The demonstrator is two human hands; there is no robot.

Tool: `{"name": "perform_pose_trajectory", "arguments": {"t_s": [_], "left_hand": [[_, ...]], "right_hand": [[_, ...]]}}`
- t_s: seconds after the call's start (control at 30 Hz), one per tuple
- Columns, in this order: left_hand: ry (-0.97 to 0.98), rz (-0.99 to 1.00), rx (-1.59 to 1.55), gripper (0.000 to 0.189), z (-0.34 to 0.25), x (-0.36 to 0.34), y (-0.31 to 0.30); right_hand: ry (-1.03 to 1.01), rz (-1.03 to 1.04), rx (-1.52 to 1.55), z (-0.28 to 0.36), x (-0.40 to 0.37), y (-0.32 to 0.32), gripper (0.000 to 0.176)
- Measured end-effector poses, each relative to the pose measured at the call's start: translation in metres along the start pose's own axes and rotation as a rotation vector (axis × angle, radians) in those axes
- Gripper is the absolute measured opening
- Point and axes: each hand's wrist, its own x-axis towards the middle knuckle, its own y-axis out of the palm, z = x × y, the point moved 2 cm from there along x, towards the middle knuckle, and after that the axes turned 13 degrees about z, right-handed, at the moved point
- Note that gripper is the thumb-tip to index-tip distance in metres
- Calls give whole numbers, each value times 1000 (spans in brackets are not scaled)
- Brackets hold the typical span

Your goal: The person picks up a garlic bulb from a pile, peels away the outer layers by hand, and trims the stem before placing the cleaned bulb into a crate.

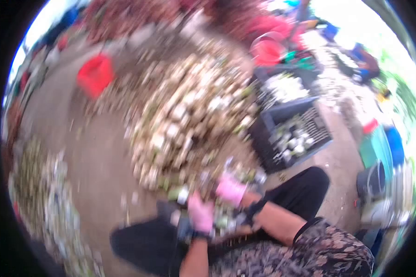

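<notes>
Everything here I place from the heap of pale stalks (182, 115) on the ground (97, 157). The green-and-white piece (182, 195) lies at the near edge of this heap, on the person's side, just beyond the fingers of the left hand (201, 216) and a little to their left. Its long axis seems to run roughly sideways, the white end toward the hand, though the blur makes this not certain. The left hand is the nearer one; the right hand (232, 189) is farther right along the same near edge, beside small pale and green bits. Both wear pink gloves and look partly curled, but I cannot tell how wide they are, nor whether either has hold of something. Right of the heap, the wall of the dark crate (260, 138) makes a raised edge; left of it, brown ground shows. The two knees (141, 237) bound the near side of the heap.
</notes>
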Motion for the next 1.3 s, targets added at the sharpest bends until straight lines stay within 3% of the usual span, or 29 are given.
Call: {"name": "perform_pose_trajectory", "arguments": {"t_s": [0.03, 0.07, 0.1, 0.17, 0.2, 0.23, 0.27, 0.37, 0.5, 0.53, 0.57, 0.7, 0.77, 0.8, 0.87, 0.9, 0.97, 1.0, 1.13, 1.23, 1.3], "left_hand": [[14, -6, -48, 46, -15, 3, -4], [-13, -1, -214, 48, -9, 5, 2], [-60, -1, -256, 47, 11, 4, 13], [68, -104, -206, 47, 32, 6, 18], [73, -19, -113, 52, 41, 5, 15], [65, 61, -20, 58, 39, 5, 12], [208, -35, 122, 50, 33, 3, 9], [289, -78, 174, 48, 34, -1, 14], [68, 59, -149, 45, 55, 1, 21], [167, -33, -17, 40, 44, -1, 18], [92, 15, -94, 41, 41, -1, 16], [118, 15, -34, 50, 44, 3, 17], [207, -96, 157, 48, 57, 4, 22], [201, -81, 218, 41, 55, 5, 23], [158, -95, 207, 45, 35, 0, 18], [129, -86, 197, 54, 27, -2, 15], [48, -64, 95, 57, 22, -3, 13], [40, -76, 124, 55, 20, -3, 13], [60, -38, 161, 52, 23, 0, 10], [82, -36, 161, 49, 13, -1, 5], [73, -24, -48, 47, 14, -2, 5]], "right_hand": [[-34, -235, 98, -9, 6, 23, 28], [-14, -370, 635, -13, 13, 40, 23], [54, -312, 934, -10, 10, 25, 28], [27, -336, 1273, -10, 19, 40, 40], [-25, -338, 1458, -10, 23, 44, 40], [-2, -348, 1339, -13, 19, 42, 35], [54, -338, 1288, -15, 22, 43, 33], [146, -266, 1192, -17, 17, 47, 30], [155, -165, 1044, -11, -6, 20, 28], [189, -211, 1039, -14, 6, 31, 29], [104, -325, 1152, -14, 8, 46, 25], [436, -208, 1085, -14, 4, 34, 30], [428, -275, 1069, -7, -4, 20, 30], [408, -265, 1056, -9, -2, 23, 30], [466, -62, 956, -15, 7, 33, 32], [446, -56, 944, -13, 7, 28, 32], [350, 44, 589, -7, 3, 19, 25], [171, 90, 114, 0, 3, 17, 19], [209, 23, 62, -1, 7, 29, 15], [104, -61, -2, -5, 8, 33, 14], [71, -114, -5, -12, 14, 48, 12]]}}
